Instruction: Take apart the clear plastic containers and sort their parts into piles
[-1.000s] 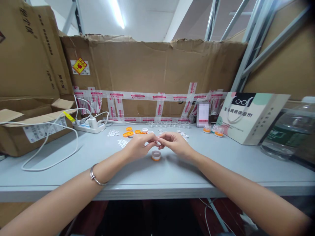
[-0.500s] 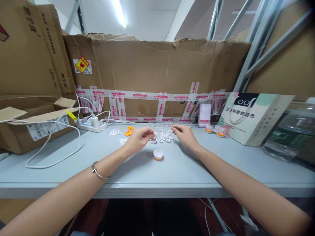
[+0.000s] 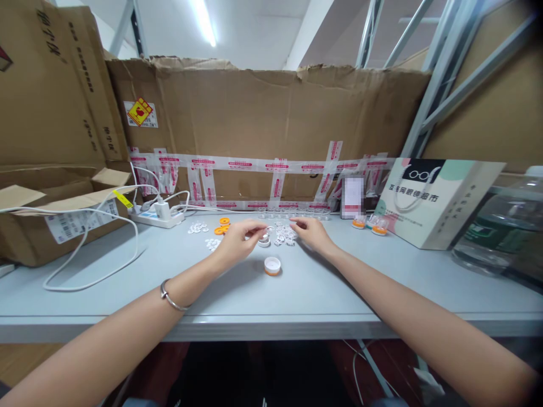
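My left hand [image 3: 242,240] is closed in a pinch, with a small white ring-shaped part [image 3: 270,229] at its fingertips. Just below those fingertips a small round white piece [image 3: 264,243] rests on the table. My right hand [image 3: 313,233] has thumb and forefinger drawn together at the right edge of a pile of small white parts [image 3: 284,234]; whether anything is between them is too small to make out. Nearer to me, between my forearms, stands a round white cup with an orange base [image 3: 272,266].
Orange rings [image 3: 222,229] and small white discs [image 3: 198,228] lie left of my hands. Clear round pieces [image 3: 309,213] line the back. At right are orange-based pieces [image 3: 379,230], a paper bag [image 3: 441,209] and a bottle [image 3: 492,232]. A power strip [image 3: 156,217] and cable sit left.
My right hand has shifted slightly left and its fingertips have come down towards the white pile. My left hand keeps its pinch with little movement. The camera view has shifted very slightly.
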Tool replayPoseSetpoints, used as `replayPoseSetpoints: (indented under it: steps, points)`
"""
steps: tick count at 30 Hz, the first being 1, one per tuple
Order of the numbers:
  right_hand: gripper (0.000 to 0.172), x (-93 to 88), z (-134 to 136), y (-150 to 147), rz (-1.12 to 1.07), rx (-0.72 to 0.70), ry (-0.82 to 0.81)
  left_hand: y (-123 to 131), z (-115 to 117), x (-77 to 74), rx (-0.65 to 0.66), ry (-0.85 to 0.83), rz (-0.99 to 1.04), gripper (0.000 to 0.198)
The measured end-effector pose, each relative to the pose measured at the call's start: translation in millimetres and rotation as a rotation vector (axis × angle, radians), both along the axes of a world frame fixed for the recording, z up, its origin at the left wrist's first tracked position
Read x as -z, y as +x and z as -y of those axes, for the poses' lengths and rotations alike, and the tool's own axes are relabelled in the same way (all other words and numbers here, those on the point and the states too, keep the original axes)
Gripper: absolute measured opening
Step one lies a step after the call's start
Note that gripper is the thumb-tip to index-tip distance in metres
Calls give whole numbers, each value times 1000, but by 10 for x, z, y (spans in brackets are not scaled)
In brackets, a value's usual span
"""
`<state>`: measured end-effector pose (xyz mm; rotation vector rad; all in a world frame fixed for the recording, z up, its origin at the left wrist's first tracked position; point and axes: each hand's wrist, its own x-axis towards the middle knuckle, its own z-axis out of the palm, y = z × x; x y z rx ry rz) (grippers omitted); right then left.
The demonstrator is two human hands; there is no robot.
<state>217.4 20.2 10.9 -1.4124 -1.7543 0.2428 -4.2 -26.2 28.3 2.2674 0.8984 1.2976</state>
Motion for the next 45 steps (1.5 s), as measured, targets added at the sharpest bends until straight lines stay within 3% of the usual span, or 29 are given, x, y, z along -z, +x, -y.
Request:
replayPoseSetpoints:
  steps: [3, 7, 10, 13, 17, 20, 23, 27, 31, 32, 35, 38, 40, 45]
  points:
    - [34, -95, 146, -92, -120, -138, 3, 7, -12, 28, 40, -81, 48, 21]
    - [34, -184, 438, -307, -270, -524, -117, 23, 11, 51, 106, -145, 103, 24]
    - [28, -205, 564, -420, -294, -620, -131, 31, 36, 50, 153, -165, 108, 24]
    - [26, -248, 516, -349, -286, -541, -121, 25, 36, 44, 129, -167, 88, 25]
    - [29, -312, 223, 114, -270, -235, -76, 2, 37, 26, 64, -133, -17, 22]
    - [25, -261, -32, 536, -103, -53, -153, -7, 51, 14, 75, -100, -76, 21]
    - [23, -149, -192, 785, -38, 11, -202, -8, 48, 11, 80, -61, -116, 22]
    - [26, -116, -214, 828, -10, 54, -223, -37, 34, -25, 121, -84, -188, 30]
    - [34, -258, -28, 621, 3, 157, -59, -130, 68, -99, 168, -174, -340, 32]
    - [36, -290, 50, 523, -6, 94, -47, -153, 80, -105, 170, -192, -387, 39]
    - [38, -313, 319, 155, -11, -296, -154, -182, 97, -67, 181, -208, -499, 58]
    - [39, -238, 545, -179, 119, -579, -292, -141, 84, 25, 186, -192, -528, 56]
    - [41, -174, 627, -308, 170, -665, -325, -100, 69, 80, 179, -168, -512, 51]
    - [35, -97, 651, -351, 113, -696, -353, -61, 51, 120, 216, -144, -480, 36]
